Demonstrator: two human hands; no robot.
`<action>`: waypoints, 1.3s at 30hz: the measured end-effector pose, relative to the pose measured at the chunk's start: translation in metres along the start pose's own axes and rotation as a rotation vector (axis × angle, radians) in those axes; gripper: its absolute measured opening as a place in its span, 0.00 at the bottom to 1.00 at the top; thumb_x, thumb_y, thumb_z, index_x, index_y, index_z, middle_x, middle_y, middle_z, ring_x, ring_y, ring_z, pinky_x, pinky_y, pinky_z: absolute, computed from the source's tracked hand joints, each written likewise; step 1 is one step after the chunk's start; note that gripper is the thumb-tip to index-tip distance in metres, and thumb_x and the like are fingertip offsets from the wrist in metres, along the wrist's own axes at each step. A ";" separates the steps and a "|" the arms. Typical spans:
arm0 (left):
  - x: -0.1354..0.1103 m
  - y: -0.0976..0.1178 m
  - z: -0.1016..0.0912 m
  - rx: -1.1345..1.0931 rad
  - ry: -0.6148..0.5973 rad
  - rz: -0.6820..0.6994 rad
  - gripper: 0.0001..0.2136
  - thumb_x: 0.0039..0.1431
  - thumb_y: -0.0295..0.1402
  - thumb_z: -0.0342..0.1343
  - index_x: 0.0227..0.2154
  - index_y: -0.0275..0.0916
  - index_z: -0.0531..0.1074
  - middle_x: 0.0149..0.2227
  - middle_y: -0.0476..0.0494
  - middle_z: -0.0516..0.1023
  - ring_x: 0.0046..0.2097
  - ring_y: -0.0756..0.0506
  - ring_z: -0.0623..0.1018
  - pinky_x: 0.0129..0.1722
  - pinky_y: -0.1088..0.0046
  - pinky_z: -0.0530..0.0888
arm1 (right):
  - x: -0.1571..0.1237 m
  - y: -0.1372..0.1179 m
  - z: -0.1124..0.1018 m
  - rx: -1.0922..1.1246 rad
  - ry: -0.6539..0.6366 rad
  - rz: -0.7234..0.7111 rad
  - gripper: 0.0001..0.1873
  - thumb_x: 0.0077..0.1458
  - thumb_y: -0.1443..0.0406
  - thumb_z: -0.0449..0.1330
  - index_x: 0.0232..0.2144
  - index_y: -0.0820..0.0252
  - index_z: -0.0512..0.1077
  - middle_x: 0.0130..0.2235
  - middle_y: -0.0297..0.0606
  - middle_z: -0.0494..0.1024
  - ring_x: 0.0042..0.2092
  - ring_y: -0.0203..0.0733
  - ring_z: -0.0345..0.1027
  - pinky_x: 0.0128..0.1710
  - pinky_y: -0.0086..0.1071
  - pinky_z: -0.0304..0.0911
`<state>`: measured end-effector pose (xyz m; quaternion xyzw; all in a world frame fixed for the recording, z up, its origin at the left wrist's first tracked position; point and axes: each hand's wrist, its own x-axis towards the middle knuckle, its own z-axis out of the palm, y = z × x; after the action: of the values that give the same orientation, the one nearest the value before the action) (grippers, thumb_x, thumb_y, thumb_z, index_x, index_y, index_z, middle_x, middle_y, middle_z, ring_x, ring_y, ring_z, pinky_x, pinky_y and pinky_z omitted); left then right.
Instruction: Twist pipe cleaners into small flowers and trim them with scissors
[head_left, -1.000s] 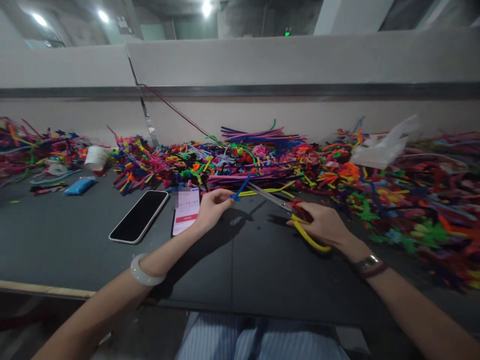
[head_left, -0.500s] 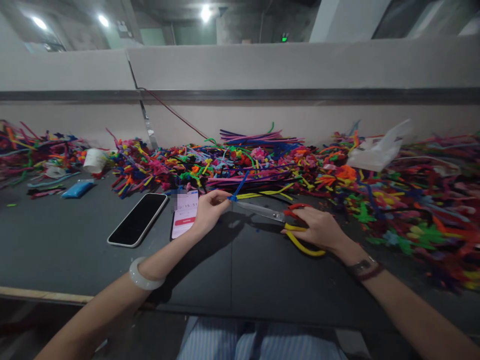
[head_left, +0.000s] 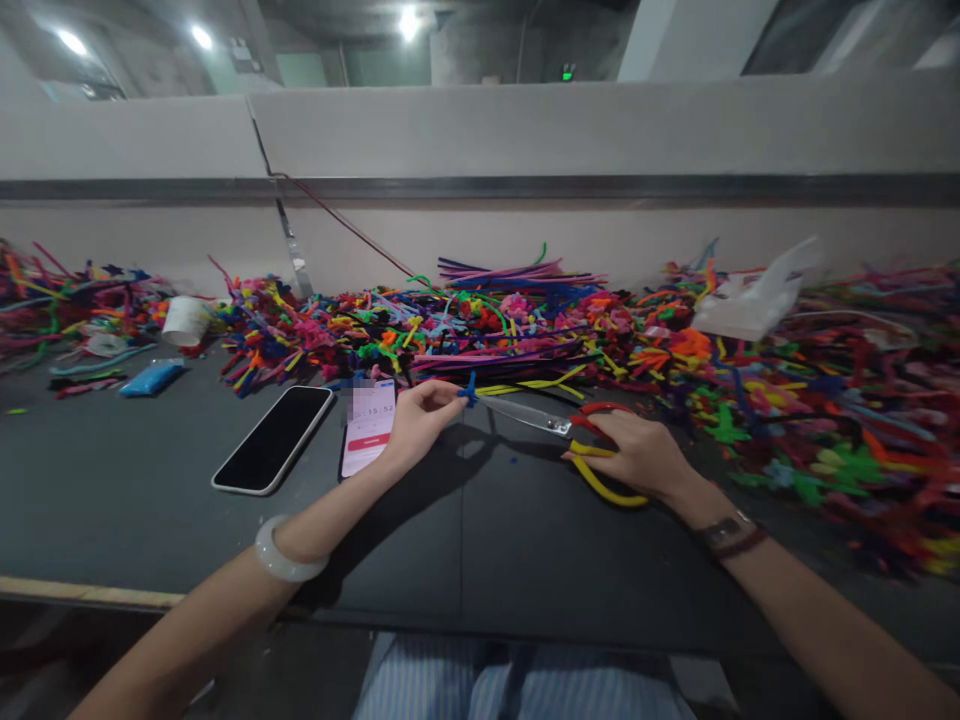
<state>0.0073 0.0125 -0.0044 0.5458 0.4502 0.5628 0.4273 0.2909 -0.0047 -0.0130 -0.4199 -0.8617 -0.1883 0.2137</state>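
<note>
My left hand (head_left: 421, 420) pinches a small blue pipe-cleaner piece (head_left: 469, 392) between thumb and fingers, with a short end standing up from it. Its exact shape is partly hidden by the fingertips. In my right hand (head_left: 643, 455) is a pair of scissors (head_left: 525, 415) with one red and one yellow handle. Their blades look closed and point left, with the tips right beside the blue piece. Both hands are held above the dark tabletop (head_left: 540, 560).
A heap of colourful pipe cleaners (head_left: 517, 325) runs along the back and right. To the left lie a dark-screened phone (head_left: 274, 440), a lit phone (head_left: 367, 440) and a blue packet (head_left: 151, 378). A paper cup (head_left: 185, 321) and plastic bag (head_left: 757, 300) rest by the heap.
The long blue strand that stuck up from the piece in my left hand is now only a short stub. Both hands have stayed nearly in place.
</note>
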 end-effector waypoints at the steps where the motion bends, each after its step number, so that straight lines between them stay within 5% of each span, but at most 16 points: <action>1: 0.000 0.000 0.000 -0.002 -0.001 -0.003 0.09 0.39 0.32 0.61 0.25 0.34 0.71 0.21 0.51 0.72 0.25 0.54 0.71 0.27 0.80 0.67 | 0.000 0.000 0.000 -0.006 0.003 0.001 0.26 0.46 0.47 0.54 0.33 0.66 0.71 0.30 0.44 0.76 0.32 0.43 0.70 0.29 0.30 0.62; 8: -0.001 0.005 0.002 -0.040 0.004 -0.064 0.09 0.40 0.33 0.60 0.25 0.33 0.72 0.20 0.49 0.73 0.24 0.54 0.71 0.28 0.79 0.68 | 0.001 0.001 -0.002 -0.076 0.069 0.000 0.25 0.47 0.48 0.53 0.31 0.65 0.70 0.31 0.45 0.76 0.33 0.44 0.70 0.28 0.30 0.62; 15: -0.002 0.002 0.001 -0.352 -0.108 -0.319 0.11 0.37 0.31 0.62 0.26 0.33 0.72 0.21 0.49 0.73 0.22 0.55 0.71 0.27 0.79 0.70 | 0.000 0.008 -0.003 -0.119 0.166 -0.038 0.22 0.47 0.51 0.55 0.33 0.66 0.70 0.32 0.45 0.76 0.34 0.44 0.70 0.31 0.30 0.62; 25: -0.004 0.007 0.001 -0.528 -0.142 -0.390 0.07 0.37 0.25 0.60 0.25 0.32 0.72 0.20 0.51 0.72 0.20 0.56 0.70 0.25 0.81 0.70 | -0.002 0.014 -0.006 -0.203 0.330 -0.202 0.19 0.45 0.54 0.59 0.33 0.66 0.69 0.30 0.44 0.76 0.33 0.43 0.69 0.32 0.30 0.63; 33: -0.004 0.009 0.000 -0.536 -0.216 -0.455 0.06 0.40 0.23 0.57 0.25 0.32 0.71 0.19 0.51 0.71 0.19 0.57 0.69 0.21 0.84 0.67 | 0.001 0.011 -0.008 -0.201 0.287 -0.180 0.19 0.45 0.56 0.59 0.34 0.65 0.66 0.31 0.43 0.75 0.34 0.44 0.66 0.32 0.32 0.63; 39: -0.003 0.008 -0.001 -0.554 -0.222 -0.474 0.05 0.41 0.23 0.56 0.25 0.33 0.71 0.19 0.52 0.71 0.18 0.58 0.69 0.21 0.84 0.67 | 0.005 0.002 -0.012 -0.159 0.120 0.027 0.21 0.42 0.54 0.58 0.36 0.62 0.65 0.35 0.41 0.73 0.39 0.46 0.64 0.28 0.31 0.62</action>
<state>0.0068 0.0076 0.0022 0.3480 0.3457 0.4863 0.7231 0.2920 -0.0063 -0.0005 -0.4352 -0.8238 -0.2781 0.2336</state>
